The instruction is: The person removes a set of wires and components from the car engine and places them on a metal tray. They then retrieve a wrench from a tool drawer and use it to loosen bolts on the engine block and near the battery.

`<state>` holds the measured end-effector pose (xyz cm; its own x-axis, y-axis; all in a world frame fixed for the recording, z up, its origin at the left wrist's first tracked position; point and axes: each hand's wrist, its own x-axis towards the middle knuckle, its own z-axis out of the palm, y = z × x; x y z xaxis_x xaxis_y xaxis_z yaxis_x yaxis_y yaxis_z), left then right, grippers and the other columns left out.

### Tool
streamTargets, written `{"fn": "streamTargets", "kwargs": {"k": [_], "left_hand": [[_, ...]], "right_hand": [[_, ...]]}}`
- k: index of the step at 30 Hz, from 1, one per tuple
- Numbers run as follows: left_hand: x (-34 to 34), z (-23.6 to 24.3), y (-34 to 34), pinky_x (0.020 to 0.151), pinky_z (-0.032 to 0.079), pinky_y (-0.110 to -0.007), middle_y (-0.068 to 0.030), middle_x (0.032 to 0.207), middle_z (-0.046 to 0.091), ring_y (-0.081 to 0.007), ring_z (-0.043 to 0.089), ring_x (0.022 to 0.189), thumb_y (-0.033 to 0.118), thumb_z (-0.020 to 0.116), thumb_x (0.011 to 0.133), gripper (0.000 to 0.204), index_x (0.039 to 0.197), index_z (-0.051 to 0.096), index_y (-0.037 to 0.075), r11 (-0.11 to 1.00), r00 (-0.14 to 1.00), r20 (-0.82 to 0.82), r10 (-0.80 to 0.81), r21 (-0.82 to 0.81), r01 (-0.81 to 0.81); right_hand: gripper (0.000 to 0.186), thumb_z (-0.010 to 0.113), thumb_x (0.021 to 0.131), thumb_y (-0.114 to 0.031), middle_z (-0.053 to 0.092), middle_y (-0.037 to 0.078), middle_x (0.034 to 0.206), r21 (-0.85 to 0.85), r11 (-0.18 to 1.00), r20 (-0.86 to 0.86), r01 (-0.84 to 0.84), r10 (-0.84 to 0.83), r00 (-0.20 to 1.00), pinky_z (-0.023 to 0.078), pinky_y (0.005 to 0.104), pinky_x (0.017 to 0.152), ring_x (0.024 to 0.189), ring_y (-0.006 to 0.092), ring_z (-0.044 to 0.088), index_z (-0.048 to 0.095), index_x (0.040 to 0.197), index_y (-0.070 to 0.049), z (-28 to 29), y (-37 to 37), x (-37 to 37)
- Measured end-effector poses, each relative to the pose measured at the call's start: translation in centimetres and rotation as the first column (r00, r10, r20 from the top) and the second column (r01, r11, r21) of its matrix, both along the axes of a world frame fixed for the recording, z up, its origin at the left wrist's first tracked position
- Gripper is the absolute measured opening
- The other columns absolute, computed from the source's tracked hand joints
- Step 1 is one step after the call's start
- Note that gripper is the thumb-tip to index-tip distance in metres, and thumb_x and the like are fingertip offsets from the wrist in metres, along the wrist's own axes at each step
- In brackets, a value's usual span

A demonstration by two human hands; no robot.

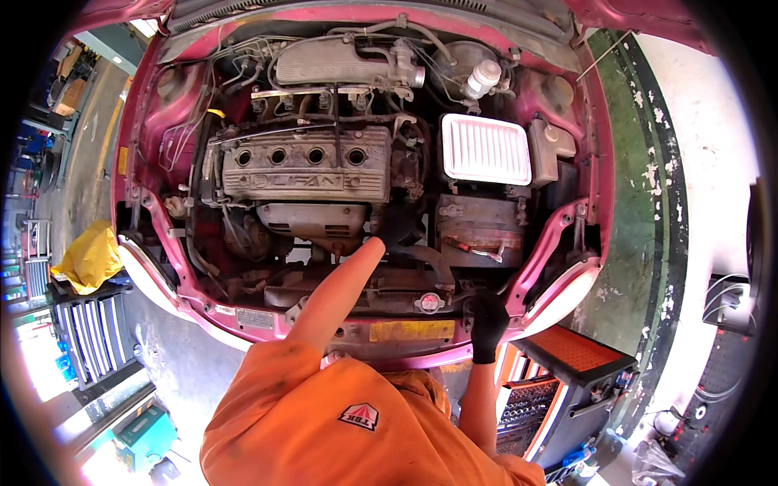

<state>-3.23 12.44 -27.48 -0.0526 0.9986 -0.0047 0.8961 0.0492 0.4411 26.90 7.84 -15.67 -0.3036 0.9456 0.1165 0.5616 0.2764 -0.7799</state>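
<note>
My left hand [403, 227], in a black glove, reaches down into the engine bay between the engine and the battery [480, 217]. Its fingers are lost against the dark parts there. To its left are the valve cover [304, 176], with a row of round holes, and the exhaust heat shield [314, 220]. My right hand [489, 328], also black-gloved, rests at the pink front crossmember, right of the radiator cap [429, 303]. Dark surroundings hide how its fingers are bent. A metal tool-like piece [478, 249] lies on the battery.
A white pleated air filter [486, 149] sits behind the battery. Beside the car at the right stands a tool cart [567, 364] with an orange top. Drawers [93, 340] and a yellow cloth or bag [91, 257] are at the left. A thin rod [604, 55] stands at the far right corner.
</note>
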Motion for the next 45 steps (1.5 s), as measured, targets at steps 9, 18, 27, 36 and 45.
{"fn": "streamTargets", "kwargs": {"k": [9,18,27,36,45], "left_hand": [[0.0,6.1,1.6,0.065,0.054,-0.032,-0.0033,0.083,0.067,-0.0148,0.064,0.072,0.024,0.063,0.084,0.022,0.099,0.065,0.008,0.741,-0.581,0.725,0.37,-0.608,-0.286],[-0.9,3.6,7.5,0.083,0.049,-0.035,-0.0093,0.1,0.067,-0.0224,0.064,0.094,0.026,0.051,0.096,0.027,0.102,0.067,0.005,0.792,0.41,0.882,0.233,0.072,-0.607],[1.2,2.7,9.0,0.092,0.043,-0.041,-0.0157,0.112,0.059,-0.0321,0.056,0.106,0.024,0.046,0.097,0.03,0.12,0.058,0.008,0.697,0.578,0.551,0.601,-0.008,-0.717],[2.5,0.7,10.6,0.097,0.042,-0.043,-0.0221,0.125,0.052,-0.0429,0.051,0.111,0.009,0.05,0.087,0.044,0.131,0.046,0.002,0.685,0.514,0.737,0.44,0.095,-0.722],[5.2,-0.9,8.7,0.11,0.033,-0.041,-0.024,0.145,0.035,-0.0408,0.038,0.131,0.005,0.046,0.09,0.061,0.148,0.027,0.004,0.8,0.672,0.627,0.394,0.126,-0.587]], "right_hand": [[0.012,0.064,0.083,-0.005,0.067,0.012,0.087,-0.122,0.992,0.122,0.019,-0.004,0.993,0.05,0.0326,0.075,0.083,0.0243,0.065,0.067,0.093,0.0,2.9,3.3,-2.4],[0.021,0.068,0.078,-0.001,0.068,0.012,0.096,0.023,0.986,0.085,-0.168,0.165,0.983,0.051,0.0324,0.078,0.089,0.0254,0.065,0.067,0.099,-0.003,2.6,13.0,-9.0],[0.031,0.067,0.075,-0.021,0.061,0.009,0.093,0.31,0.297,0.714,-0.903,0.554,0.427,0.044,0.0411,0.084,0.092,0.0287,0.056,0.063,0.103,-0.009,2.1,27.0,-24.9],[0.018,0.068,0.071,-0.021,0.062,0.011,0.087,0.015,0.191,0.811,-0.981,0.572,0.124,0.048,0.0432,0.075,0.086,0.0308,0.059,0.063,0.085,-0.01,0.9,29.7,-29.7],[0.02,0.065,0.078,-0.025,0.065,0.016,0.087,-0.048,0.183,0.854,-0.982,0.517,0.055,0.049,0.0467,0.072,0.084,0.0362,0.062,0.067,0.092,-0.01,-0.3,34.0,-32.9]]}}
